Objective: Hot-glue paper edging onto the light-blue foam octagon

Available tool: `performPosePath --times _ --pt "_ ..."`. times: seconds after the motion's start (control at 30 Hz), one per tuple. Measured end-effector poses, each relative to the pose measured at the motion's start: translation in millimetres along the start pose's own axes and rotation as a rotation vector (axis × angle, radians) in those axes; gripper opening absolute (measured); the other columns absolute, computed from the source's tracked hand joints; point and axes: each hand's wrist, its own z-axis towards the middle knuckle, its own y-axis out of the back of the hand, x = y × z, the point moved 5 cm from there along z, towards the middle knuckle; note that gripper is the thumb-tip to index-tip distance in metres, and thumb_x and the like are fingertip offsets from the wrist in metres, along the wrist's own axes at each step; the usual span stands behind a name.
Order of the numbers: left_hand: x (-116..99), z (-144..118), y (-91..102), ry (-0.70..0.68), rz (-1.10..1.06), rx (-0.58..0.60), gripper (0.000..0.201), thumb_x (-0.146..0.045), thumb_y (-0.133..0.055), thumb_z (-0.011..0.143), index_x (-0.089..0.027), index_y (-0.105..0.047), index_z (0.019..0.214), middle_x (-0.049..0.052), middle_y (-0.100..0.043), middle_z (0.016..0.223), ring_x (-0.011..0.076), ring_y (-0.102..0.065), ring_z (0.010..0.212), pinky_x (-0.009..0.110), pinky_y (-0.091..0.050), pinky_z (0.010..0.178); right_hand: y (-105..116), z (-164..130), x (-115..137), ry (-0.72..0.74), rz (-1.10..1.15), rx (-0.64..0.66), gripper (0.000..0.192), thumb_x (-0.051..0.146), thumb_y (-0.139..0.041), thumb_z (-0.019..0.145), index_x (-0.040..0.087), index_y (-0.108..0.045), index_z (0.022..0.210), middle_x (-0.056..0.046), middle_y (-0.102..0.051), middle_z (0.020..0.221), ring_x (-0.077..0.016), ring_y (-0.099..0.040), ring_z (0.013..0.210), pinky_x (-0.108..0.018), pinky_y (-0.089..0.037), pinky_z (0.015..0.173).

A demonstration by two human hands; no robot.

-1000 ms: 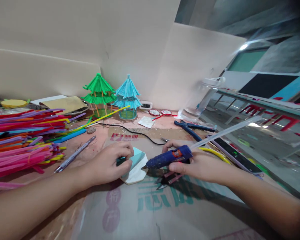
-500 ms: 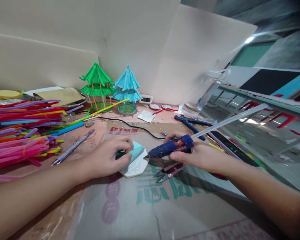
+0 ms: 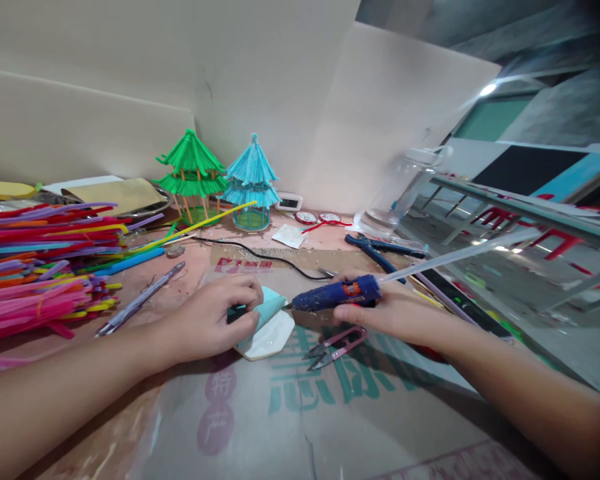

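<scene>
My left hand (image 3: 230, 313) pinches a light blue sheet (image 3: 271, 305), folded back over a white flat piece with angled edges (image 3: 270, 339). The piece rests on a cardboard sheet (image 3: 240, 407). My right hand (image 3: 370, 307) is wrapped around a blue hot glue gun (image 3: 333, 295). A long translucent glue stick (image 3: 445, 255) sticks out of its back. The gun's nozzle points left and is at the edge of the blue sheet; whether it touches cannot be told. Pink thread snips (image 3: 336, 348) lie just below the gun.
Bundles of coloured pipe cleaners (image 3: 45, 267) lie at the left, with a pen (image 3: 143, 300) beside them. A green pagoda model (image 3: 191, 180) and a blue one (image 3: 253, 180) stand at the back. Dark blue pliers (image 3: 380, 252) and a clear jug (image 3: 400, 190) are at the right.
The glue gun's nozzle has shifted slightly up and left, onto the blue sheet's edge. The left hand keeps its hold on the sheet. The whole view has shifted slightly.
</scene>
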Motion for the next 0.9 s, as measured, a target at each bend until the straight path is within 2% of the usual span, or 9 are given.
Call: performPosePath --times 0.17,0.4,0.53,0.73,0.9 --pt "0.6 -0.1 -0.2 -0.012 -0.023 -0.005 0.018 -0.022 -0.048 0.084 -0.018 -0.049 0.066 0.001 -0.056 0.083 0.0155 -0.053 0.08 0.028 -0.04 0.075 5.0 -2.0 -0.6 0.002 -0.054 0.001 0.04 0.057 -0.069 0.078 0.026 -0.073 0.104 -0.003 -0.075 0.099 -0.0276 -0.069 0.092 -0.037 -0.053 0.079" --pt "-0.2 -0.2 0.1 -0.018 -0.002 0.002 0.017 -0.022 -0.048 0.083 -0.018 -0.049 0.067 0.001 -0.056 0.083 0.0154 -0.053 0.08 0.028 -0.04 0.075 4.6 -2.1 9.1 0.063 -0.005 0.005 0.034 0.054 -0.068 0.079 0.022 -0.07 0.093 -0.002 -0.073 0.088 -0.0234 -0.067 0.083 -0.032 -0.052 0.072" --pt "0.5 -0.5 0.4 -0.012 0.004 -0.001 0.017 -0.021 -0.048 0.083 -0.018 -0.05 0.067 0.002 -0.057 0.085 0.0154 -0.054 0.081 0.027 -0.041 0.076 4.4 -0.9 11.6 0.078 -0.032 0.003 0.034 0.052 -0.067 0.079 0.023 -0.068 0.096 -0.001 -0.072 0.086 -0.0229 -0.067 0.081 -0.032 -0.051 0.071" --pt "1.6 -0.7 -0.1 -0.008 0.006 -0.002 0.017 -0.023 -0.048 0.084 -0.018 -0.051 0.068 0.002 -0.057 0.085 0.0158 -0.054 0.081 0.027 -0.041 0.075 8.2 0.7 10.0 0.059 -0.172 -0.094 0.038 0.057 -0.065 0.079 0.026 -0.072 0.099 -0.002 -0.074 0.088 -0.0268 -0.068 0.086 -0.036 -0.051 0.075" --pt "0.4 -0.4 0.9 -0.024 0.012 -0.009 0.016 -0.021 -0.048 0.084 -0.018 -0.052 0.068 0.001 -0.058 0.085 0.0153 -0.055 0.081 0.027 -0.042 0.076 3.7 1.4 5.6 0.008 -0.15 -0.094 0.042 0.058 -0.064 0.081 0.024 -0.071 0.104 -0.002 -0.074 0.08 -0.0253 -0.068 0.077 -0.034 -0.05 0.066"
